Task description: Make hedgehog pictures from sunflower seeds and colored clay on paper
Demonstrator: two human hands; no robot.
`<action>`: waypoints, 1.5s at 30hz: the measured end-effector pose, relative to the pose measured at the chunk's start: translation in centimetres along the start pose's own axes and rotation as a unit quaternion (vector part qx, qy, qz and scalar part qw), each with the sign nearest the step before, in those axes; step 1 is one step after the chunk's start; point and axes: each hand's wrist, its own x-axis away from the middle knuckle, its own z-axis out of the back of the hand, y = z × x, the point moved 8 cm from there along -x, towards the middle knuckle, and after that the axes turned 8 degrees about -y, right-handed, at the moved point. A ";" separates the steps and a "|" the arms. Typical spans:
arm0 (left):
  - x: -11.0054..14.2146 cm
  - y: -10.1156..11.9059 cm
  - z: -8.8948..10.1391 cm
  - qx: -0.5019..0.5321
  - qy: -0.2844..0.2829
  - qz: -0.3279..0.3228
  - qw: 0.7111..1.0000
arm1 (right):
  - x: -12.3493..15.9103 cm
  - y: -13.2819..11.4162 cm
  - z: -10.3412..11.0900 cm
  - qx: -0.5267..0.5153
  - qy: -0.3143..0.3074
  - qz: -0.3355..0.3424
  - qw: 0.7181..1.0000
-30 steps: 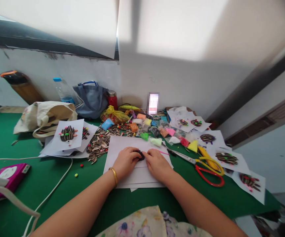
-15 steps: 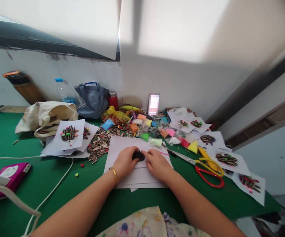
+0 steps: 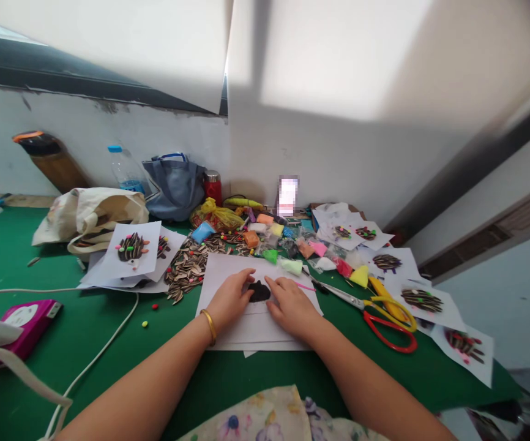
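Observation:
A dark lump of clay (image 3: 260,291) lies pressed on a white sheet of paper (image 3: 228,269) on the green table (image 3: 173,380). My left hand (image 3: 229,298), with a gold bangle at the wrist, rests on the sheet with its fingertips against the lump's left side. From the right, my right hand (image 3: 290,304) lies on the paper and its fingers press the lump's right edge. Both hands have their fingers stretched out onto the clay. A thin pink stick (image 3: 302,286) lies just beyond my right hand.
A heap of sunflower seeds (image 3: 186,269) lies left of the sheet. Small bags of coloured clay (image 3: 269,236) sit behind it. Scissors (image 3: 384,315) lie at the right among finished seed pictures (image 3: 421,299). Bags (image 3: 91,214), a bottle (image 3: 125,171), a pink box (image 3: 26,321) and cables (image 3: 109,343) fill the left.
My fingers have spread apart from over the dark lump, so more of it shows, flatter on the paper. The view has shifted slightly.

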 end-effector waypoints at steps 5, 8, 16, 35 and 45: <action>0.2 -0.1 0.0 -0.034 -0.004 -0.010 0.999 | -0.2 -0.5 0.2 0.013 -0.005 0.006 1.000; 0.2 0.0 -0.1 -0.045 -0.007 -0.016 0.999 | -0.6 -0.8 0.3 0.028 -0.014 0.008 0.999; 0.2 -0.2 -0.3 -0.049 -0.006 -0.024 0.998 | -1.1 -0.9 0.5 0.035 -0.035 0.012 0.999; 0.2 1.4 -0.6 -0.084 -0.026 -0.063 0.994 | -0.6 -0.4 0.3 -0.005 -0.008 0.021 1.000; 0.1 0.6 -0.1 -0.052 0.003 -0.023 0.998 | -1.0 -0.6 0.2 0.013 -0.015 0.003 1.000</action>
